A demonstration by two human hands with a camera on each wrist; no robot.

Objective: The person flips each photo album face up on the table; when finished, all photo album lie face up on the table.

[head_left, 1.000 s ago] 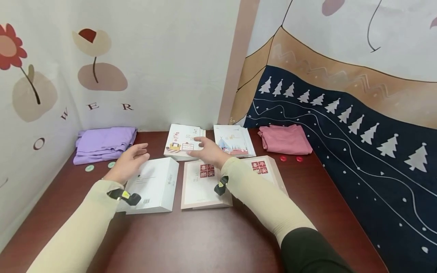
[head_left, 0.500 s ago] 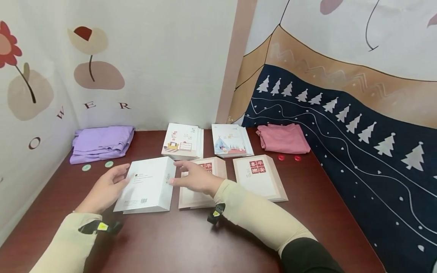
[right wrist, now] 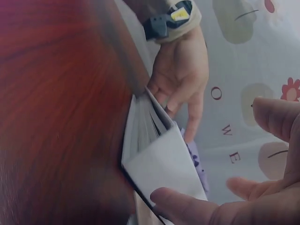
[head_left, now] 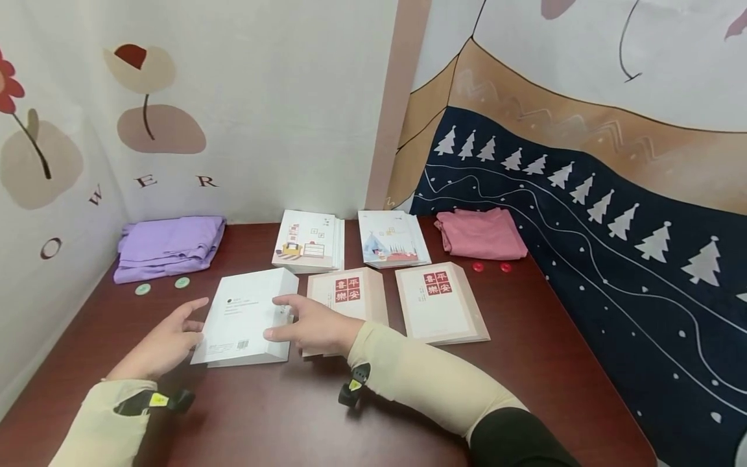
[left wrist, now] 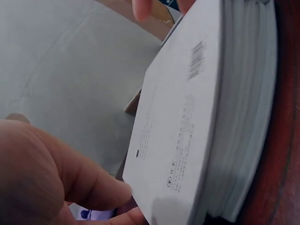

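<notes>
A thick white book (head_left: 242,311) lies flat at the left front, its spine to the right and a barcode on the cover. My left hand (head_left: 157,347) is at its left edge, fingers loosely extended; in the left wrist view the thumb (left wrist: 112,194) meets the cover's edge. On the spine side is my right hand (head_left: 321,324), thumb and fingers spread. The right wrist view shows one finger (right wrist: 180,206) at the spine, but whether it presses cannot be told. Part of a beige book (head_left: 350,298) with red character squares is hidden behind the right hand.
A second beige book (head_left: 440,311) lies to the right. Two illustrated books (head_left: 306,240) (head_left: 391,240) stand behind, against the wall side. Purple folded cloth (head_left: 169,246) and two green discs (head_left: 142,289) are at left, pink folded cloth (head_left: 481,233) and two red discs (head_left: 478,266) at right.
My right hand has come down and left from over the back books to the white book's spine. The left hand has moved back and left, off the cover to its left edge.
</notes>
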